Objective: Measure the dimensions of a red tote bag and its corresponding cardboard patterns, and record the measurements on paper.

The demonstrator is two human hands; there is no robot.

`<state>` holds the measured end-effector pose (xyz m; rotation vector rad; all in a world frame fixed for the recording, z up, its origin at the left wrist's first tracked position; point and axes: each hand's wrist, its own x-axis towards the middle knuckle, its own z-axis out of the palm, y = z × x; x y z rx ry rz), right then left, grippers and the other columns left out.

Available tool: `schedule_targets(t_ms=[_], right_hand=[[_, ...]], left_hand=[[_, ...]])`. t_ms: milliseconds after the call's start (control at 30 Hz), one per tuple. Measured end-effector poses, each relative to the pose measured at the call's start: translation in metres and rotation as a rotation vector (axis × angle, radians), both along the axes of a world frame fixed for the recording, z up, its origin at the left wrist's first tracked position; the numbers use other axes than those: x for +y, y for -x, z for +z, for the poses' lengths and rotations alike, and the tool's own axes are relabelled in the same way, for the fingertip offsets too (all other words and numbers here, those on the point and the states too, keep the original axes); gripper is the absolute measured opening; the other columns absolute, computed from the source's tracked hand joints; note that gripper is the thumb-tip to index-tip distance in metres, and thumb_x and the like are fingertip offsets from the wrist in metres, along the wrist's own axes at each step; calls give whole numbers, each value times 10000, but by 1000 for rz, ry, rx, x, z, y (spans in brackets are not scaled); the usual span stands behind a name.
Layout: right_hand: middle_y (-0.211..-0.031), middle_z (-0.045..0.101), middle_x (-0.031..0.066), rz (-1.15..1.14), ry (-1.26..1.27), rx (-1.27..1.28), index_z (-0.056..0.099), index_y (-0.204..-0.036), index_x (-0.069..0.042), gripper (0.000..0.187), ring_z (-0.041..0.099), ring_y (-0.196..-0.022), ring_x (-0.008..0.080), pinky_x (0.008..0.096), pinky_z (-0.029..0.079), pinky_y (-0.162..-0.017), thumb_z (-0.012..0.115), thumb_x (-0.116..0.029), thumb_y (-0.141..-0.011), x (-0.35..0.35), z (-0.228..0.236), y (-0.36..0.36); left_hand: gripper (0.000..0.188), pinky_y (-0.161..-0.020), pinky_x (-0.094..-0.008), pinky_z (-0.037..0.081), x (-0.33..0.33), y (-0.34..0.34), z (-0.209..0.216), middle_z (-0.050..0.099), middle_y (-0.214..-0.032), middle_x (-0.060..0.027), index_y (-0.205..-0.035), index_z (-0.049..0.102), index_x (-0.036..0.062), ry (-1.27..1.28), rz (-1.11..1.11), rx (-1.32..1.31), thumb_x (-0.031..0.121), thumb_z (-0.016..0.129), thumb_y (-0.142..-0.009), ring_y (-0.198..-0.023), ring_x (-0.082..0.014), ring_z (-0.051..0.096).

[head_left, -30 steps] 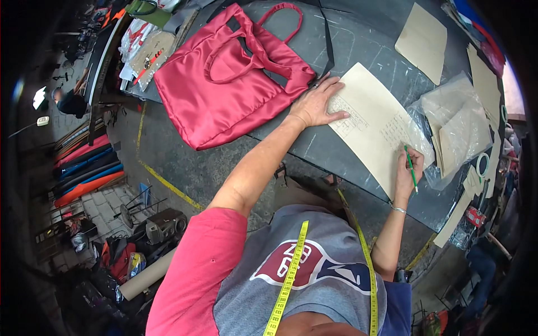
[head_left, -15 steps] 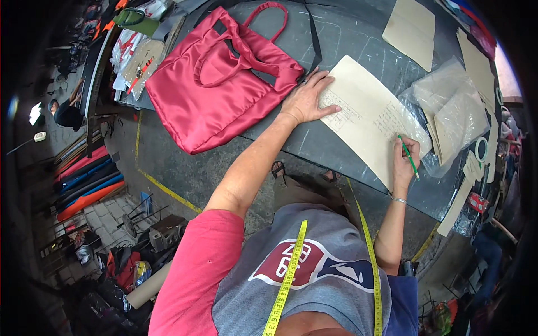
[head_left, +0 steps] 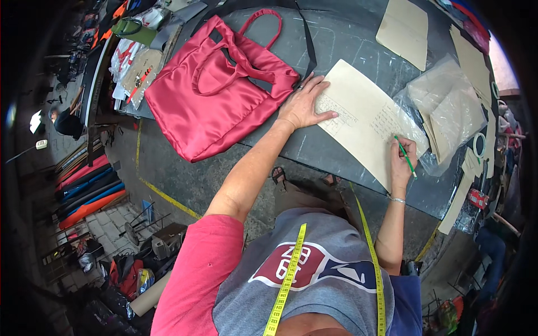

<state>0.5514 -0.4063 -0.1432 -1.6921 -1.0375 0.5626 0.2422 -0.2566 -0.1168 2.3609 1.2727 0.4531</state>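
Note:
A sheet of tan paper (head_left: 350, 89) with handwriting and a small drawn table lies on the dark worktable (head_left: 314, 147). My left hand (head_left: 305, 106) rests flat on its left edge, fingers spread, thumb over the drawn part. Gripped in my right hand (head_left: 402, 159) is a green pencil (head_left: 407, 155), its tip at the end of the written lines. Left of the sheet lies a shiny red fabric bag (head_left: 204, 112) with two loop handles, its right corner close to my left fingers. A yellow tape measure (head_left: 290, 274) hangs down my front.
Beside the sheet lies a clear plastic bag with tan pieces (head_left: 448, 112). Another tan sheet (head_left: 403, 33) is at the back, a roll of tape (head_left: 479, 144) at the right edge. A black strap (head_left: 309, 45) runs behind the red bag. Fabric rolls (head_left: 89, 193) stand at far left.
The whole view has shifted slightly. My right hand still holds the pencil at the writing, and my left hand stays on the sheet.

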Motion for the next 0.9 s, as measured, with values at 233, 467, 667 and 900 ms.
schedule_targets(t_ms=[233,467,667,900], right_hand=[[-781,654,0,-39,31,-55,650,-972,-41,137,552,-697,36,212,462,-630,751,-123,-931,-4,-7,-6],[-875,677,-9,-2,36,-56,637,-1029,-54,168,585,-770,33,206,481,-650,761,-112,-931,2,3,1],[-876,674,-13,-19,37,-25,623,-1031,-29,164,570,-717,9,172,467,-616,747,-72,-932,0,-2,-5],[-767,695,14,-67,61,-66,665,-968,-51,157,593,-657,43,225,503,-622,771,-137,-891,-9,-1,-18]], left_hand=[[973,-1213,-494,346,-1,-10,2,421,-1545,-189,-1451,506,50,-16,-16,1,699,743,-766,-1507,-421,294],[848,-1205,-483,346,6,-3,0,458,-1529,-208,-1421,541,36,-119,-30,20,602,755,-826,-1495,-412,326],[827,-1208,-477,356,8,-1,-7,497,-1520,-139,-1398,584,102,-93,-24,-25,643,762,-799,-1496,-394,328],[765,-1202,-490,373,1,-2,-4,489,-1541,-74,-1399,609,190,-85,-16,25,590,807,-777,-1507,-371,320]])
